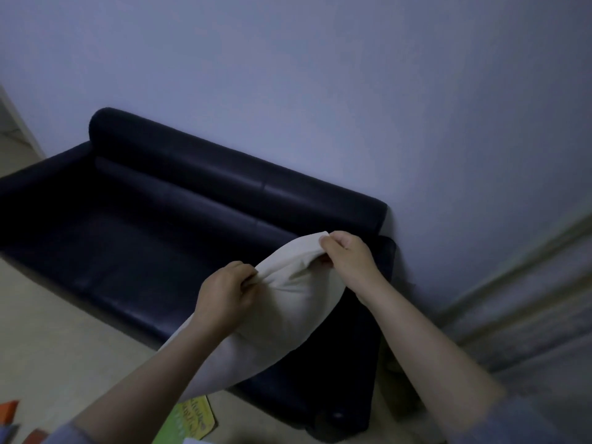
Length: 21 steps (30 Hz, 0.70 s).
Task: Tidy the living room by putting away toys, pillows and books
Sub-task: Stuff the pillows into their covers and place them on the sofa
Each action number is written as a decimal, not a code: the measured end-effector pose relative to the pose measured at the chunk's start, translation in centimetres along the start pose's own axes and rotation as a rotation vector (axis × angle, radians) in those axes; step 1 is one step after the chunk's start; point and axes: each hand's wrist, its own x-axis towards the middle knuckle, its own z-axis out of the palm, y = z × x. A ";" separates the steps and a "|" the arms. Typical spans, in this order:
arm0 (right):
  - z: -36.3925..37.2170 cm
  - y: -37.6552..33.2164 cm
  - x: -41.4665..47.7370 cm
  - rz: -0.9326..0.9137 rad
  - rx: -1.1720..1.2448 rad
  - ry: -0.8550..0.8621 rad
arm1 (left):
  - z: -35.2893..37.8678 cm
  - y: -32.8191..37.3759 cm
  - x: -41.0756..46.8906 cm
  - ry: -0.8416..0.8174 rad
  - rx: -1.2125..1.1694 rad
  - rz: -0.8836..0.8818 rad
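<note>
A cream pillow (282, 312) hangs in the air over the right end of a dark navy sofa (153, 232). My left hand (224, 293) pinches the pillow's upper edge at its near side. My right hand (347, 254) grips the same top edge at the far corner, fingers curled over the fabric. The pillow's lower end droops toward the floor in front of the sofa. A yellow and green book (189, 421) lies on the floor under the pillow, partly hidden by my left forearm.
The sofa stands against a pale wall (320, 75), its seat bare. Orange and red blocks (9, 411) lie on the light floor at the bottom left. A grey curtain (528, 315) hangs to the right of the sofa.
</note>
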 end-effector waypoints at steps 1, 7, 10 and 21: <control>0.3 0.2 1.5 0.000 -0.001 -0.021 | 0.5 -0.5 0.9 0.001 0.008 -0.025; 1.7 1.7 8.1 -0.005 -0.008 -0.129 | 2.8 -1.7 4.2 -0.004 0.018 -0.113; 2.5 2.7 11.9 0.011 -0.027 -0.202 | 4.3 -2.4 5.9 -0.002 0.031 -0.174; 6.5 6.3 21.5 -0.026 -0.089 -0.423 | 10.2 -5.2 9.6 0.025 0.013 -0.408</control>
